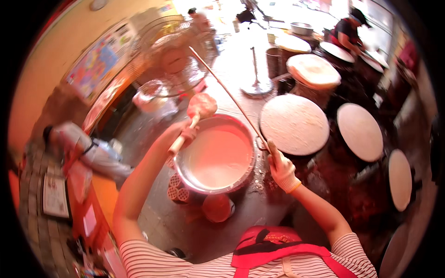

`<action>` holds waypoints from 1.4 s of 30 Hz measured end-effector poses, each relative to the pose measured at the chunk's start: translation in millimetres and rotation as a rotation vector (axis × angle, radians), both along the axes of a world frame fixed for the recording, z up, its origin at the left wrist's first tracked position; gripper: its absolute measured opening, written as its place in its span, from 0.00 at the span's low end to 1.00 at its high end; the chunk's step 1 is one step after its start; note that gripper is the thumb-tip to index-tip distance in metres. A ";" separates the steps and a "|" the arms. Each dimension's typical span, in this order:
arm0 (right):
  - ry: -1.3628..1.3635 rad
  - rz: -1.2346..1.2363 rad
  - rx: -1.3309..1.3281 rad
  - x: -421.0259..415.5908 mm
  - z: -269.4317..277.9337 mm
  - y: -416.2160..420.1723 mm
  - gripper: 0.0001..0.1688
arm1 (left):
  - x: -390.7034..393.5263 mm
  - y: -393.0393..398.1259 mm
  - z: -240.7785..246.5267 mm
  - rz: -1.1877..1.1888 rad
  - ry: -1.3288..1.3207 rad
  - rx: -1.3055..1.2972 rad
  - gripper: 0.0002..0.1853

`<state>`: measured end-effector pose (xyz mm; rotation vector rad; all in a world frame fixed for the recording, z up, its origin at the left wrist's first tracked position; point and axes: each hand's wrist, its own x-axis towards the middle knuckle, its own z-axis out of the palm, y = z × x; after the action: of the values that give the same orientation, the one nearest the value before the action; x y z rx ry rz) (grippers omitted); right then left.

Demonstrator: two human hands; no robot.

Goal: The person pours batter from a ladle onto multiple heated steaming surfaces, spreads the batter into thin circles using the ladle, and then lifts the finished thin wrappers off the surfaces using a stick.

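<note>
My left hand [187, 133] grips the wooden handle [178, 144] of a ladle whose bowl [202, 105], coated with pale batter, is held over the far left rim of a large metal pot. The pot [253, 156] holds smooth batter [219, 156]. In a knitted glove with a yellow cuff, my right hand [281, 168] is closed around the near end of a long thin wooden stick [229, 95], which slants up and left past the pot. Right of the stick lies a round griddle covered by a pale flatbread [294, 124].
More round flatbreads [360, 132] lie on griddles to the right, with a stack [314, 71] beyond. Pierced briquettes [178, 193] and a red-topped container [218, 207] stand by the pot. A fan [174, 60] stands ahead left. People are at left, far back and far right.
</note>
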<state>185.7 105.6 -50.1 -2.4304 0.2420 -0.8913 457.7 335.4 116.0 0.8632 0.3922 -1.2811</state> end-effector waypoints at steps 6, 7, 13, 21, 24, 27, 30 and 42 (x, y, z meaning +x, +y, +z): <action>0.034 -0.328 0.257 -223.4 -49.5 3.7 0.31 | -115.5 -95.8 1.2 -0.552 -0.001 0.302 0.15; 0.053 -0.440 0.295 -264.8 -59.9 11.6 0.31 | -139.2 -121.2 -0.5 -0.697 -0.059 0.366 0.14; 0.039 -1.155 0.635 -455.8 -99.1 96.7 0.25 | -329.6 -284.0 35.0 -1.605 -0.433 0.342 0.13; -0.575 -1.498 0.741 -656.7 -37.2 108.8 0.31 | -763.8 -451.9 98.4 -2.159 -1.963 -0.875 0.12; -0.383 -1.632 0.460 -716.8 29.0 64.0 0.27 | -891.3 -490.8 83.3 -1.829 -2.296 -1.569 0.09; -0.271 -1.722 0.135 -773.2 53.2 7.6 0.25 | -976.4 -517.6 58.6 -1.021 -2.577 -2.121 0.10; -0.461 -1.737 0.458 -814.3 42.8 -6.3 0.26 | -1039.0 -518.7 37.0 -1.042 -2.536 -2.125 0.13; -1.095 -1.846 0.892 -765.1 -107.4 -26.0 0.27 | -1130.2 -532.9 -171.6 -1.853 -0.892 -0.918 0.09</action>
<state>-579.4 79.6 -157.5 -0.1533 1.9145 -1.8900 -672.5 -197.5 -55.6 0.7357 -2.0154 -2.0728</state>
